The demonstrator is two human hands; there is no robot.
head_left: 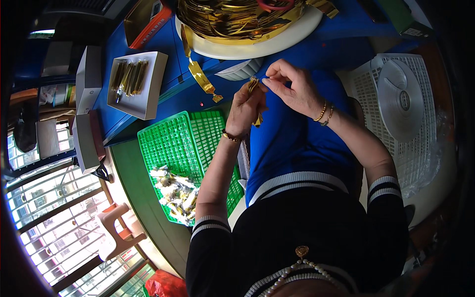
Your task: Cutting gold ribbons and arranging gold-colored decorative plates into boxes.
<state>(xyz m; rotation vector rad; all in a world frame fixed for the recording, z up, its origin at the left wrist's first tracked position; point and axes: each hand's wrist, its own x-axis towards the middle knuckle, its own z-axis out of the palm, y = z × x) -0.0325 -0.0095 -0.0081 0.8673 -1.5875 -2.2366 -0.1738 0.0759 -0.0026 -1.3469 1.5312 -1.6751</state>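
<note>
My left hand [246, 106] is closed round a small folded bundle of shiny gold foil strips [253, 86], whose lower end pokes out below the fingers. Close on its right, my right hand [295, 90] has thumb and forefinger brought together by the bundle's top. A tiny pale-blue bit shows at those fingertips, too small to name. Ahead of both hands, a big coil of gold foil ribbon [237, 22] rests on a round white tray [277, 49]. From it a loose gold strip [200, 76] hangs over the blue table's edge, left of my left hand.
An open white box [153, 94] with several thin gold pieces sits on the blue table [170, 64]. Below stands a green plastic basket [168, 136] beside crumpled silver and gold scraps [175, 195]. To the right, a clear plastic reel [401, 101] lies on a white crate [366, 91].
</note>
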